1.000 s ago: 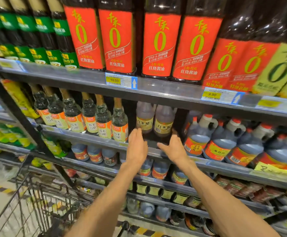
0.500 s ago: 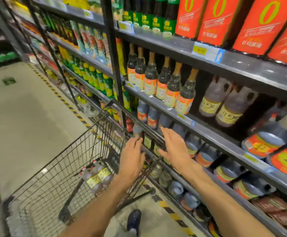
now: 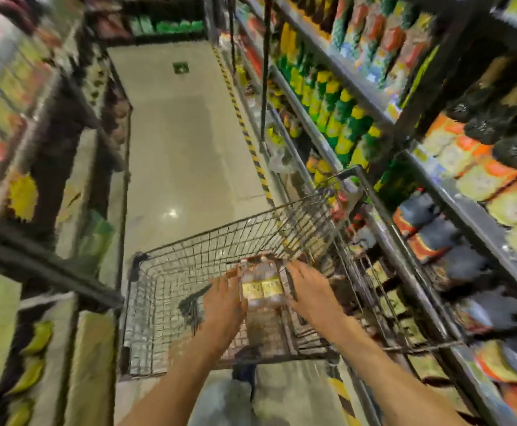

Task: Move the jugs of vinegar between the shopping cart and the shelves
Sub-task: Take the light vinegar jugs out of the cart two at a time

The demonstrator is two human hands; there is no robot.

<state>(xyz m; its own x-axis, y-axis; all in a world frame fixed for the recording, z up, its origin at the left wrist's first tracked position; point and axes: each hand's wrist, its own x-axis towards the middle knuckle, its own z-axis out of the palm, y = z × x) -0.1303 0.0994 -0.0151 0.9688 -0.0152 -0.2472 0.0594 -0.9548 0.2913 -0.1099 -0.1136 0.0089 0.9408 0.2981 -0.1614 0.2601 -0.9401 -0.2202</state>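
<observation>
Two clear vinegar jugs with yellow labels (image 3: 262, 287) lie side by side in the wire shopping cart (image 3: 189, 256). My left hand (image 3: 225, 298) is at their left side and my right hand (image 3: 308, 289) at their right, fingers spread, both reaching down into the cart. The frame is blurred, so I cannot tell whether either hand touches the jugs. More jugs with red caps (image 3: 420, 216) stand on the shelves at the right.
Shelving (image 3: 435, 186) packed with bottles runs along the right, close against the cart. Another shelf unit (image 3: 51, 179) lines the left. A tiled aisle floor (image 3: 183, 133) with a yellow-black stripe stretches ahead. A dark shoe (image 3: 245, 372) shows under the cart.
The view has swung left from the shelf down to the cart. Both hands have dropped from the shelf edge into the cart, on either side of the two jugs.
</observation>
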